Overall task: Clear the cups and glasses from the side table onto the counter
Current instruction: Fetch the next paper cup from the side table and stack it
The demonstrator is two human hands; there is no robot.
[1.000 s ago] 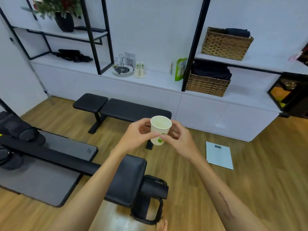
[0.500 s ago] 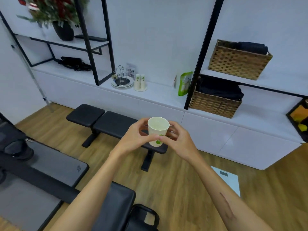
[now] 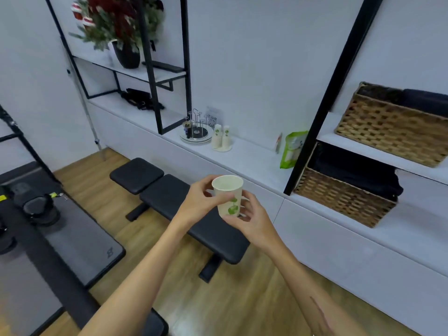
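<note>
A white paper cup (image 3: 227, 193) with a green leaf print is held upright in front of me, above the black bench. My left hand (image 3: 198, 204) grips its left side with thumb and fingers. My right hand (image 3: 252, 219) holds its lower right side and base. The cup looks empty. The long white counter (image 3: 254, 158) runs along the wall beyond it. Two stacks of similar paper cups (image 3: 221, 139) stand on the counter beside a round cup rack (image 3: 196, 132).
A black padded bench (image 3: 169, 197) stands between me and the counter. Two wicker baskets (image 3: 392, 124) (image 3: 344, 197) fill the shelves at right. A green packet (image 3: 292, 149) leans by a black post. Gym equipment and a grey mat (image 3: 80, 238) lie at left.
The view has moved closer to the counter and turned left. Both hands keep the cup upright in the same grip.
</note>
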